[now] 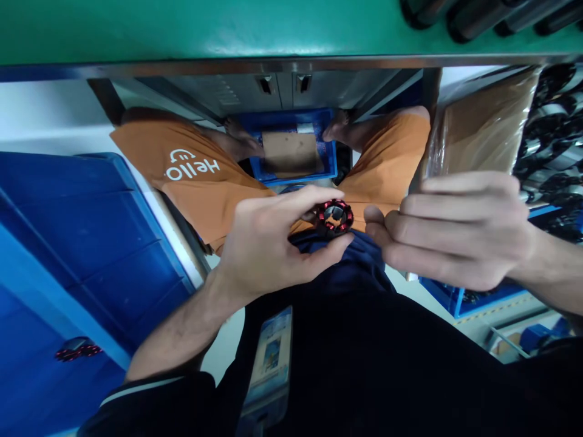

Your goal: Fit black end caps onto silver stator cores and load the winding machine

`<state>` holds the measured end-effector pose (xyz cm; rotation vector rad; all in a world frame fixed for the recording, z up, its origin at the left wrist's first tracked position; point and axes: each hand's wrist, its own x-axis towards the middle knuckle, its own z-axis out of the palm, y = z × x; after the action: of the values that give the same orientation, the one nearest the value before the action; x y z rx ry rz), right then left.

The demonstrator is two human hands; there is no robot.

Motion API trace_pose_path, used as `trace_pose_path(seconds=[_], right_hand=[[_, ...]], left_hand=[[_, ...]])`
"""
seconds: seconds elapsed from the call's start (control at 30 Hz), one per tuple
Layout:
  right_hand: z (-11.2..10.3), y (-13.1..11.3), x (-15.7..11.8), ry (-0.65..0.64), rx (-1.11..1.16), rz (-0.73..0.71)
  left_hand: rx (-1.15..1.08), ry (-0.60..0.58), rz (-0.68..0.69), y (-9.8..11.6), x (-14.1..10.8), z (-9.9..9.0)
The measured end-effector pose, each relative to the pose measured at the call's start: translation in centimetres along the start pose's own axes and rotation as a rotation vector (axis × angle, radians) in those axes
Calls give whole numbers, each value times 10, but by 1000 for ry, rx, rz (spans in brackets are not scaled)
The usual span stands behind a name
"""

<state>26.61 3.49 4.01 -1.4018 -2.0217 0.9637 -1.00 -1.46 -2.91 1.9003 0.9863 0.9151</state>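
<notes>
A small round black ring-shaped part with red windings (336,217) is held upright over my lap. The thumb and fingers of my left hand (277,237) grip it from the left side. Just right of the part, and apart from it, is my right hand (449,230), its fingers curled together and the fingertips pressed close. Whatever those fingertips may hold is hidden.
A green work surface (228,30) with dark cylinders (473,18) runs along the top. Blue bins (82,224) stand at the left, one with similar red-and-black parts (77,349). At the right are a plastic-wrapped carton (483,130) and many dark metallic parts (553,136).
</notes>
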Motion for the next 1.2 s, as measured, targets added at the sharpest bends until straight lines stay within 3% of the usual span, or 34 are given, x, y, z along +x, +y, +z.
trace_pose_path(seconds=[0.07, 0.1, 0.17, 0.27, 0.33, 0.43, 0.5, 0.57, 0.63, 0.7, 0.83, 0.9, 0.93, 1.0, 1.1, 1.13, 1.2], right_hand=[[-16, 1, 1, -249, 87, -49], [-21, 4, 1, -359, 187, -15], [-24, 12, -1, -478, 453, 231], [-11, 23, -7, -694, 778, 636], [1, 24, -10, -764, 804, 659], [7, 14, -14, -594, 496, 358], [-2, 5, -14, -483, 266, 197], [-15, -1, -13, -428, 128, 118], [-26, 1, -11, -421, 133, 107], [-28, 9, -11, -474, 326, 265], [-7, 23, -17, -690, 847, 797], [6, 23, -22, -711, 867, 819], [9, 21, -24, -663, 794, 734], [8, 15, -26, -508, 557, 468], [-11, 8, -22, -362, 208, 153], [-18, 8, -20, -366, 165, 122], [-30, 11, -15, -410, 244, 197]], left_hand=[[-63, -22, -69, 1, 0, 0], [-53, -7, -42, 1, 0, 0], [27, 52, 91, 0, -1, 2], [149, 190, 263, -3, -3, 7], [253, 207, 335, -3, -5, 10], [284, 166, 350, 0, -4, 10], [155, 95, 173, 3, -2, 7], [11, 2, -12, 6, 0, 3], [-35, -30, -30, 8, 0, 0], [39, 48, 90, 7, -1, 1], [228, 230, 287, 2, -6, 9], [288, 226, 346, 1, -6, 11], [291, 199, 336, 2, -5, 11], [216, 104, 185, 3, -3, 10], [-7, -1, -50, 6, 0, 6], [-48, -8, -74, 7, 0, 4], [-36, 8, -14, 6, 0, 3]])
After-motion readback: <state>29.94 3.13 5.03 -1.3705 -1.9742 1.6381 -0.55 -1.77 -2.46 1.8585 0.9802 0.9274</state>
